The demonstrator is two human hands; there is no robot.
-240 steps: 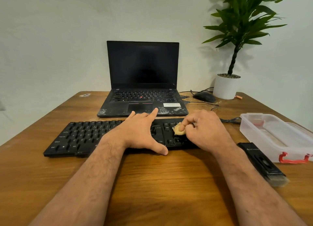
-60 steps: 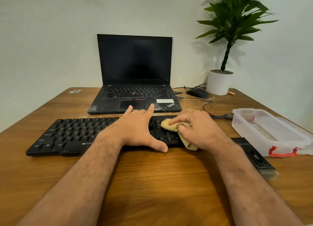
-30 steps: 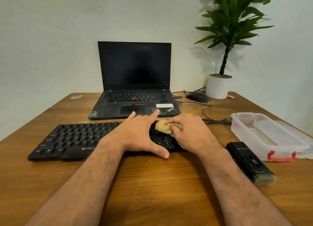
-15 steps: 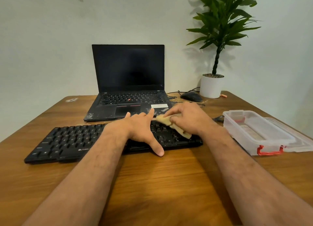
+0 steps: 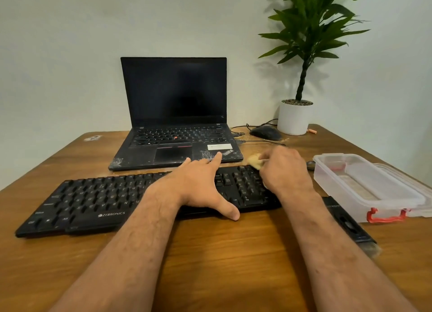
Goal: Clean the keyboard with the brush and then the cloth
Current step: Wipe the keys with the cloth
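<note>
While the right hand (image 5: 284, 169) held the bunched yellow cloth (image 5: 255, 161), fingers curled round it, it was working the far right corner of the keyboard (image 5: 112, 199), up by the number-pad end. Cloth stuck out past the fingertips on the far side, touching the top key row; most of it was hidden under the hand.

Left hand (image 5: 201, 185) lay flat and spread wide over the keys just left of the number pad, thumb hooked over the near edge onto the desk (image 5: 210, 265), index finger reaching toward the laptop (image 5: 174, 134). Holding nothing. My read: it was pinning the keyboard so the wiping didn't shove it around.

Brush (image 5: 349, 225) lay on the desk just right of the right forearm, bristles toward the near edge, untouched. Likely the brush step was done and this was the cloth pass.

Further out: clear plastic box (image 5: 364, 183) with a red latch sat right of the keyboard, mouse (image 5: 266, 133) and potted plant (image 5: 295, 117) at the far right corner behind the laptop.

Left part of the keyboard was well apart from the cloth, so probably still to wipe.
</note>
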